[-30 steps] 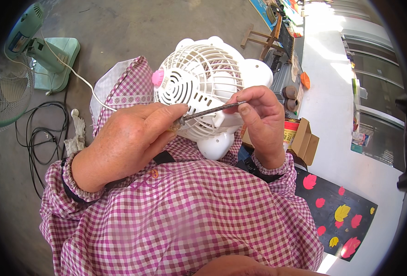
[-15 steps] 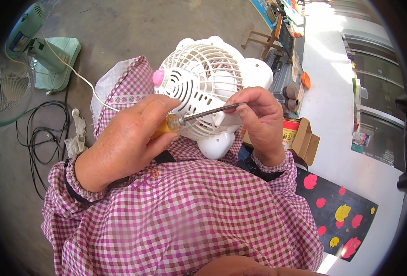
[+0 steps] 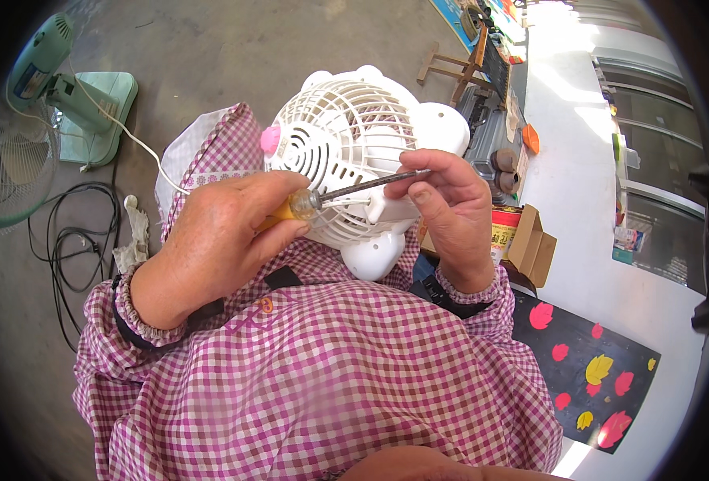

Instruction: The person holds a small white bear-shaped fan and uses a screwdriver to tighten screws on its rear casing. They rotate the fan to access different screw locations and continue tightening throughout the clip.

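My left hand (image 3: pixel 210 232) is closed round the yellow see-through handle of a screwdriver (image 3: pixel 300 204). Its dark metal shaft points right and slightly up. At the tip end, the thumb and fingers of my right hand (image 3: pixel 460 220) close about the shaft; whether they also hold something small cannot be seen. Beneath both hands a white fan (image 3: pixel 316 148) lies on my lap, with a round slotted grille, a pink knob (image 3: pixel 270 139) and rounded white lobes round its edge. A white cord (image 3: pixel 147 143) runs off to the left from near my left hand.
At the far left a green fan (image 3: pixel 90 120) lies on the concrete floor, near a coiled black cable (image 3: pixel 59 232) and a crumpled white cloth (image 3: pixel 135 232). To my right are an opened cardboard box (image 3: pixel 535 248), a grey case (image 3: pixel 482 132) and a black board with paper leaves (image 3: pixel 563 377).
The screwdriver tip sits slightly higher and shows more past my right fingertips, which have loosened and shifted a little. The fan has moved slightly left in view.
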